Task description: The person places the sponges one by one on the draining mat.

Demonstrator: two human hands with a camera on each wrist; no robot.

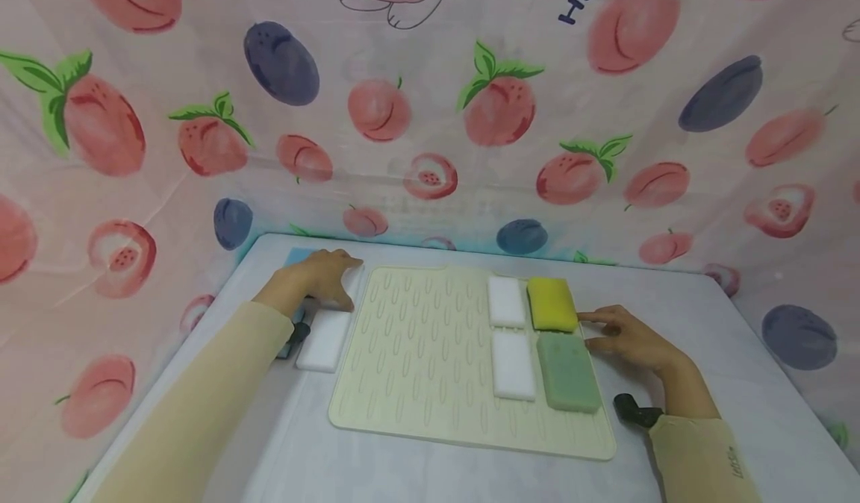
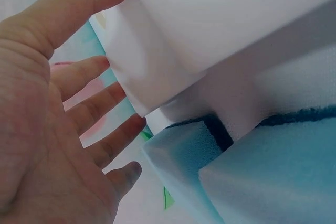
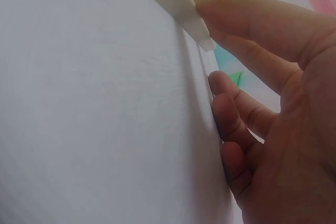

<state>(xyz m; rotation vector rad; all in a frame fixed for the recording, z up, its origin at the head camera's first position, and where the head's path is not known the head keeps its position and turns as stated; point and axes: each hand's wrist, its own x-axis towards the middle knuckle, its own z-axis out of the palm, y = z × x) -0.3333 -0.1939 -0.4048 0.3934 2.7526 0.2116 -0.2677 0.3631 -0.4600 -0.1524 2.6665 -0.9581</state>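
Observation:
My left hand (image 1: pixel 328 277) reaches over the far one of two white sponges at the mat's left side, fingers spread and thumb apart. In the left wrist view, the thumb and fingertips of the left hand (image 2: pixel 58 124) lie along the edges of white sponge (image 2: pixel 157 40). My right hand (image 1: pixel 628 336) rests at the right edge of a cream ridged mat (image 1: pixel 423 361), beside a yellow sponge (image 1: pixel 552 304) and a green sponge (image 1: pixel 569 373). Its thumb or fingertip touches the mat's rim (image 3: pixel 181 3) in the right wrist view. The near white sponge (image 1: pixel 324 342) lies below my left hand.
Two more white sponges (image 1: pixel 513 365) lie on the mat's right half, left of the coloured ones. Blue sponges (image 2: pixel 283 161) with dark scouring sides stand left of the mat, partly hidden by my left arm. A fruit-printed curtain (image 1: pixel 430 100) hangs behind the white table (image 1: pixel 430 480).

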